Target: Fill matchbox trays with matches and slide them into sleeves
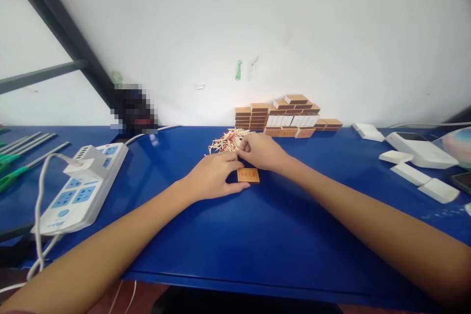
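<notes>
An orange matchbox [249, 175] lies label up on the blue table. Its left end sits between the thumb and fingers of my left hand [215, 174], the thumb running along the near edge. Just behind it, my right hand [263, 149] has its fingers curled and pinched together beside a loose heap of red-tipped matches [228, 140]. Whatever may be in that pinch is too small to see. The fingertips of both hands almost meet above the matchbox, at the near side of the heap.
Stacked matchboxes [294, 108] stand against the white wall behind my right hand. To the left are a white power strip [86, 189] with a plugged-in adapter and cable, and green-handled tools [18, 171]. White plastic cases [419, 149] lie at the right on the blue table [235, 240].
</notes>
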Available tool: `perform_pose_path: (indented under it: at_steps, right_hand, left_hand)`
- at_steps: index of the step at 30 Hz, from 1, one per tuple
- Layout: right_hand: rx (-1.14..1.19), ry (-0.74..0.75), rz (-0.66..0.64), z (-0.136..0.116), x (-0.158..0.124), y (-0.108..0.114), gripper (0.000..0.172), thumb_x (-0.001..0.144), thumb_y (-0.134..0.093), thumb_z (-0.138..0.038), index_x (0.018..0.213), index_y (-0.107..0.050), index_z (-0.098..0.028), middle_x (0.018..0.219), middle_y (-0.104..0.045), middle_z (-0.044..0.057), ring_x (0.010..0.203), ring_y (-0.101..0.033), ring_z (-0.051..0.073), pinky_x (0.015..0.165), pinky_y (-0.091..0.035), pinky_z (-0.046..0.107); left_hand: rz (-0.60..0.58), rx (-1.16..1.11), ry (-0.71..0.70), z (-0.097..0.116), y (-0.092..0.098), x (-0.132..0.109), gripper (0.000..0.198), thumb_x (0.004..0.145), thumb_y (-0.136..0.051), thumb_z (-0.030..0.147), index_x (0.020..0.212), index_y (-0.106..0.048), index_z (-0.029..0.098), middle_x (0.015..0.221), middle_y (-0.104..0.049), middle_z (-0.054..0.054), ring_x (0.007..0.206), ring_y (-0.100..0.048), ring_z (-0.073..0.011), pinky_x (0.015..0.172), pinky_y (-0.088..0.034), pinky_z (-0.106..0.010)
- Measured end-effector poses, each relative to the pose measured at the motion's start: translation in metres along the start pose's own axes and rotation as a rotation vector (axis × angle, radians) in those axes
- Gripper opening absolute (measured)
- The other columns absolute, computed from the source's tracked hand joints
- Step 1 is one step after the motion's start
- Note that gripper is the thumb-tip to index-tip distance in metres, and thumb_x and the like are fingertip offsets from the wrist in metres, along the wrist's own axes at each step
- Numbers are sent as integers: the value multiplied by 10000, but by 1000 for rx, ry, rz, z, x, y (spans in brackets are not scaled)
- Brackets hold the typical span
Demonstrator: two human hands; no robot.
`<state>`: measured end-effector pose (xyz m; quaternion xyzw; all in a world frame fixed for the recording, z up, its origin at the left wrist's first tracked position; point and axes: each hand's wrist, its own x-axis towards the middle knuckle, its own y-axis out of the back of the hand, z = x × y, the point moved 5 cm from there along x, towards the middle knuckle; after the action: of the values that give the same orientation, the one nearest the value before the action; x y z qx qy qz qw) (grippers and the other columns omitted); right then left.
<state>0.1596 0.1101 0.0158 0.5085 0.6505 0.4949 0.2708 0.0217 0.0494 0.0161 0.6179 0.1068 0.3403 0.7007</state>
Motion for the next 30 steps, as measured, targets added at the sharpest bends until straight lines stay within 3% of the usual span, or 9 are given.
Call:
perform_pose_path:
  at_steps: [8,15,18,30]
  right_hand:
    - [-45,78,-9,27,-20,17,125,832,-649,-190,713,-623,-216,756,-711,29,696,-615,186,626,-389,312]
    - [161,172,8,44,-59,30,186,961,-591,-364,854,-636,-218,791,-666,29,670,-571,168,623,-425,309]
    - [131,184,-43,50,-69,30,182,975,-578,-363,868,-631,-226,817,-662,30,674,-570,167,626,-430,311]
    - [-56,130,-116,82,-65,32,174,983,-526,-332,882,-612,-220,852,-675,51,709,-586,181,640,-409,321]
  left_hand:
    - [13,29,50,-4,0,0,363,918,-702,503,1093,-750,188,1023,-697,-86,925,-680,-249,757,-550,-367]
    - [48,-47,93,-9,-2,1,364,907,-716,505,1089,-748,191,1009,-696,-75,907,-671,-236,784,-544,-382]
    - [48,-74,105,-12,-2,1,356,906,-721,510,1076,-742,198,992,-693,-68,881,-662,-228,772,-537,-380]
    - [48,-48,72,-10,-1,1,381,917,-709,515,1121,-739,194,1060,-699,-74,974,-666,-238,846,-556,-401]
